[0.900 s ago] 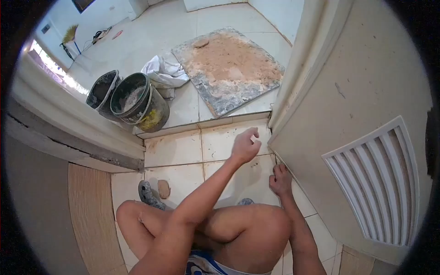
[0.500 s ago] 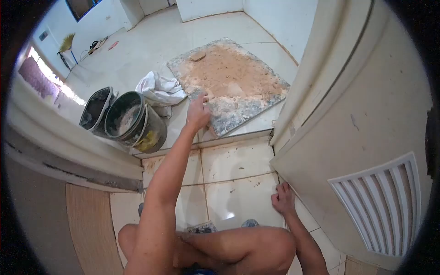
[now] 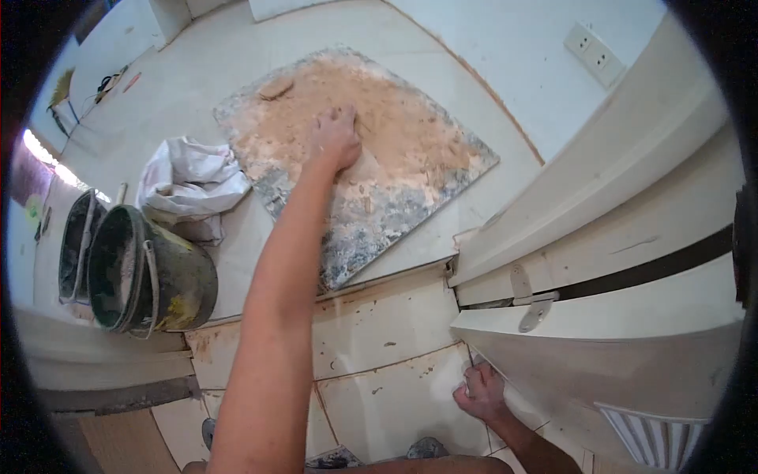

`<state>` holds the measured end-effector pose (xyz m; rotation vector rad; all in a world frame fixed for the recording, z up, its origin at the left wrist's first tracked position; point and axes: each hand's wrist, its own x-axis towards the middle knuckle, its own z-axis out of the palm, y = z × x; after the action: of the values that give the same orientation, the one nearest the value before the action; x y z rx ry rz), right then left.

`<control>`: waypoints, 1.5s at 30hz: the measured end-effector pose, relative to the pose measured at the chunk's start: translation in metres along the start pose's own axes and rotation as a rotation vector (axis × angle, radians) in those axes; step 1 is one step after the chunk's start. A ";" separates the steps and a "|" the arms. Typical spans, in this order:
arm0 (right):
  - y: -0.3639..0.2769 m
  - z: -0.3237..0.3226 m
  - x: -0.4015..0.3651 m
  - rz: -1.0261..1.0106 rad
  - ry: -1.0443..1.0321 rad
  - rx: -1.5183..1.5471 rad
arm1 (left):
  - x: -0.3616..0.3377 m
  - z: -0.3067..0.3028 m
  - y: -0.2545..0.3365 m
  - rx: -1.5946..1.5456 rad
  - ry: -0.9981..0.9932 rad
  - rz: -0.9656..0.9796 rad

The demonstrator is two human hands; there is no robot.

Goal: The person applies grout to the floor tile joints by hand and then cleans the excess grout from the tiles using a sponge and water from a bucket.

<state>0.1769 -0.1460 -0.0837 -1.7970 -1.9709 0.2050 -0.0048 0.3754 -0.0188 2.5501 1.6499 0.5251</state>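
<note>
My left hand (image 3: 335,141) reaches onto a square slab (image 3: 359,229) with a worn grey surface. Its fingers are spread and bent down into a bed of tan powder (image 3: 403,134), which hides the fingertips. A flat, tan-coated lump (image 3: 275,88) lies in the powder beyond the hand. Low beside the door (image 3: 600,363), my right hand (image 3: 482,393) is closed close over the pale floor tiles (image 3: 395,395). A thin dark sliver shows above its fingers; I cannot tell what it is.
Left of the slab stand a dark bucket (image 3: 185,276) with a wire handle, a second black container (image 3: 76,249) and a crumpled white sack (image 3: 189,178). A raised tile edge crosses the doorway. A broom (image 3: 61,88) leans at the far left; a socket plate (image 3: 594,54) is on the right wall.
My left hand has moved from the slab's near-left edge forward into the powder. My right hand stays low by the door. The view has shifted, bringing the door hinge into sight.
</note>
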 end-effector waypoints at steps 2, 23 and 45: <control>0.000 -0.003 0.008 0.011 -0.026 0.011 | -0.012 -0.011 0.000 -0.004 0.014 0.038; -0.008 0.004 0.005 0.174 -0.028 0.099 | -0.234 -0.064 0.106 -0.654 0.041 0.399; -0.004 0.009 0.001 0.061 0.045 0.027 | -0.379 -0.068 0.138 -1.210 0.001 -0.701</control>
<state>0.1691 -0.1436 -0.0895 -1.8294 -1.8752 0.2078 -0.0454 -0.0312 -0.0178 1.0559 1.3830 0.9977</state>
